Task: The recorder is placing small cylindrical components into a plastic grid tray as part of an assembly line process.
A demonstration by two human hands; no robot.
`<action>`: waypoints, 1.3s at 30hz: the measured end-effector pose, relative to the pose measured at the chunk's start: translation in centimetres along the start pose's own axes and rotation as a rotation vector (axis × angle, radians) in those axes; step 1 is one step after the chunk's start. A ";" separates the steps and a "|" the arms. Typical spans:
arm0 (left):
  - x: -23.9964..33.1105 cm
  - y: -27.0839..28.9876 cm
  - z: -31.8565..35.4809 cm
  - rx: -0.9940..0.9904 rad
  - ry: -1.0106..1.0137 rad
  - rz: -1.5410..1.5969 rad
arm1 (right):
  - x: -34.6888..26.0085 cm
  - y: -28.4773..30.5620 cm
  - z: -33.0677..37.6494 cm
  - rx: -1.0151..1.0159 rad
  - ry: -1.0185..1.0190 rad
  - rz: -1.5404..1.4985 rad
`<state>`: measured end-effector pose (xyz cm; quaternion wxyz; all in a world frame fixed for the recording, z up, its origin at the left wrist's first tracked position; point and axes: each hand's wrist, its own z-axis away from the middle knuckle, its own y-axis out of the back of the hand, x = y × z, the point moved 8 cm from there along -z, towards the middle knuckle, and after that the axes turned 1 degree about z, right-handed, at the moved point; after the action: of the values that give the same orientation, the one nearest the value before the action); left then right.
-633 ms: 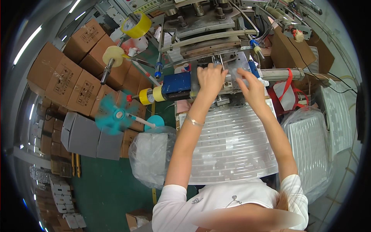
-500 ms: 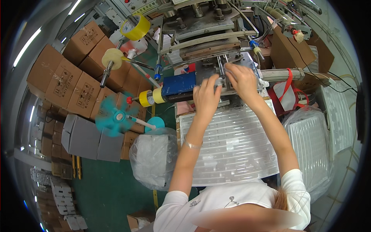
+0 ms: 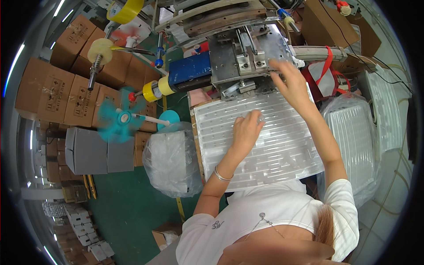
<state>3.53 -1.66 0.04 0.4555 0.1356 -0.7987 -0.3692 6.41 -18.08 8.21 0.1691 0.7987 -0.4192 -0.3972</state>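
Observation:
My left hand point(image 3: 246, 131) is over the white tray of clear plastic strips point(image 3: 216, 152), fingers bent and closed together. A small shiny bit shows at its fingertips, too small to name. My right hand point(image 3: 291, 85) is above the front right corner of the machine's metal bed point(image 3: 225, 51), thumb and fingers apart with nothing visible between them. On that bed stands a metal fixture block point(image 3: 251, 64), with two slim rods point(image 3: 246, 40) running back from it. A small metal cylinder point(image 3: 247, 86) sits at the bed's front edge.
Left of the bed are a blue box-shaped part point(image 3: 191, 68) and yellow tape rolls point(image 3: 152, 91). A turquoise fan point(image 3: 125, 116) spins beside stacked cartons point(image 3: 46, 90). Plastic-wrapped bundles stand left point(image 3: 170, 159) and right point(image 3: 351, 148). A red-handled bag point(image 3: 320, 77) is at the right.
My left hand has drawn back from the machine's fixture to over the tray. My right hand has shifted right, off the fixture. The whole view has tilted, showing more of the bed.

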 end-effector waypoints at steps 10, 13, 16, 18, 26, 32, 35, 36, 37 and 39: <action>-0.7 -5.9 4.4 -0.307 -0.162 -0.367 | 0.4 -6.3 16.0 -0.658 0.178 0.051; -0.6 -5.0 4.2 -0.246 -0.042 -0.234 | 0.3 -6.2 15.3 -0.672 0.139 0.047; -0.5 -6.1 4.0 -0.200 -0.032 -0.090 | 1.2 -5.0 13.4 -0.651 -0.030 -0.090; 0.3 -6.7 3.4 -0.177 -0.071 -0.030 | 2.3 -3.3 12.0 -0.493 -0.177 -0.215; 1.0 -8.1 4.1 -0.107 -0.241 -0.155 | 7.5 1.5 10.8 0.011 -0.582 -0.571; 0.5 -5.5 4.3 -0.140 -0.129 -0.061 | 8.5 1.0 11.3 -0.060 -0.683 -0.587; -0.7 -2.8 2.9 -0.003 -0.054 0.018 | 8.1 1.7 10.5 -0.024 -0.574 -0.473; -0.9 -2.1 2.4 0.007 -0.058 0.013 | 7.7 2.4 10.0 0.012 -0.493 -0.417; -1.6 -0.6 1.6 0.100 -0.011 0.026 | 7.4 2.6 9.6 0.015 -0.482 -0.419; -2.2 1.7 -0.3 0.207 0.027 0.042 | 6.9 2.7 8.7 -0.029 -0.474 -0.476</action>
<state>5.17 0.60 -0.06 0.4576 0.1701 -0.8289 -0.2730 0.55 -24.66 0.97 -0.0193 0.7571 -0.2429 -0.6061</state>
